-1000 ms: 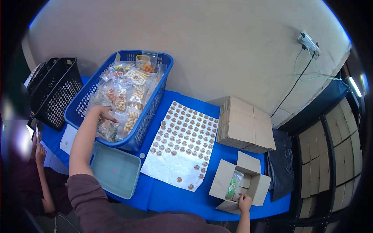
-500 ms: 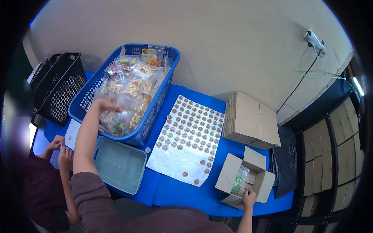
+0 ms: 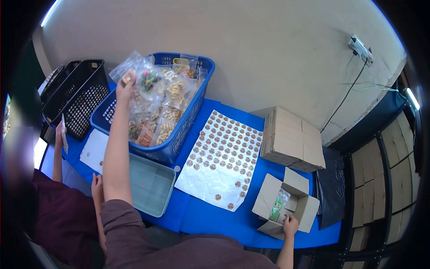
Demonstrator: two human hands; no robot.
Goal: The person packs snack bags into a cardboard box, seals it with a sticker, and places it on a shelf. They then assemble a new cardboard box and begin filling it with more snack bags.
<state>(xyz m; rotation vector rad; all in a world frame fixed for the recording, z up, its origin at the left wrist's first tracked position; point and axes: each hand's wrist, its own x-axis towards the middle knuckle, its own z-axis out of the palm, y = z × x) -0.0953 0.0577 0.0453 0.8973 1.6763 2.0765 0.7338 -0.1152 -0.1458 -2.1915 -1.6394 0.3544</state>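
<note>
My left hand (image 3: pixel 125 87) is raised over the blue basket (image 3: pixel 179 139), closed on a clear plastic packet (image 3: pixel 150 81) with green and red pieces inside. Packets of pale snack pieces (image 3: pixel 174 91) fill the basket below it. At lower right, my right hand (image 3: pixel 290 225) has its fingers curled at the near wall of an open cardboard box (image 3: pixel 267 197). Inside that box lies a clear packet with green contents (image 3: pixel 277 205); whether the fingers pinch the cardboard or something else is hard to make out.
A sheet of round stickers (image 3: pixel 210 177) lies mid-table, with a grey-green tray (image 3: pixel 152 190) left of it. Stacked flat cartons (image 3: pixel 291 139) stand behind the box. Black baskets (image 3: pixel 83 103) are at far left. Beside me, a co-worker's hand (image 3: pixel 59 134) holds a flat item.
My left hand has risen from among the packets toward the basket's far left, lifting a packet. The co-worker's hands have moved apart. My right hand stays at the box.
</note>
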